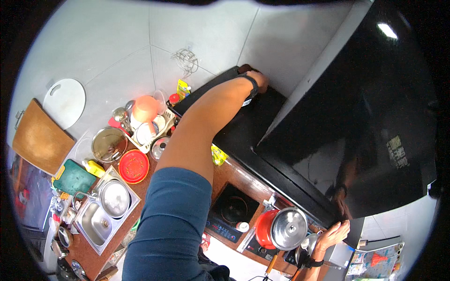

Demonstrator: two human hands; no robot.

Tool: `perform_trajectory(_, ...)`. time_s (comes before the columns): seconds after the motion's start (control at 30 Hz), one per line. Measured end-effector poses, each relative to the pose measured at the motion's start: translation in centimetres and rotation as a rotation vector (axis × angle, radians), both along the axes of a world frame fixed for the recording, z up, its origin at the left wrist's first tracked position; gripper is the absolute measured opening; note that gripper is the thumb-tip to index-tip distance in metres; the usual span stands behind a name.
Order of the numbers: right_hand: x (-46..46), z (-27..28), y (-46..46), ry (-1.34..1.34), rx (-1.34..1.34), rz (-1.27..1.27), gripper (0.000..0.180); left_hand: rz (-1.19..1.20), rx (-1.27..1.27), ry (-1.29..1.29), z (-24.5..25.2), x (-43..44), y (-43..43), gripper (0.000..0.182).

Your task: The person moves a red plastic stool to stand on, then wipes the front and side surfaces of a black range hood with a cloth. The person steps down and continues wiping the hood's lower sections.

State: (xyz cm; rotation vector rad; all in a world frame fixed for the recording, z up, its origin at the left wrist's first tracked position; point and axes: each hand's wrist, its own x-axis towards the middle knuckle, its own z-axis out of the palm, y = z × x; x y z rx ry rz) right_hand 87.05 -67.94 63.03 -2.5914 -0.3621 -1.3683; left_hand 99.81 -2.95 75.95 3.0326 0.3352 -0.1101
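A large glossy black range hood [316, 140] fills the right of the head view. My left hand [258, 80], at the end of a bare arm with a dark blue short sleeve, reaches to the hood's far upper part, beside a dark brown object [247, 68]. The fingers there are mostly hidden, so I cannot tell whether they hold anything. My right hand [334, 233] is at the hood's lower front corner, fingers extended and seemingly touching its edge. Both wrists carry black bands. Just below the right hand stands a red pot [267, 228] with a steel lid [289, 228].
An induction cooktop [233, 210] with a white-capped container [242, 227] lies below the hood. On the left are a steel sink [96, 224], a dish rack [144, 149], a red lid or plate [134, 166] and cutting boards [42, 137]. A coiled cable [186, 61] hangs on the wall.
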Motion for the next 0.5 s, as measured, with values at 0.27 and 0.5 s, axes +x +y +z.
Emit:
perform_trajectory(0.27,-0.4,0.3,0.5,0.025,-0.023,-0.018,0.046,-0.502,-0.269,-0.299,-2.2,3.5,-3.5,0.043)
perform_trajectory(0.5,-0.1,0.5,0.6,0.023,-0.067,-0.028,0.044,-0.653,-0.304,-0.236,-2.5,1.3,-3.7,0.047)
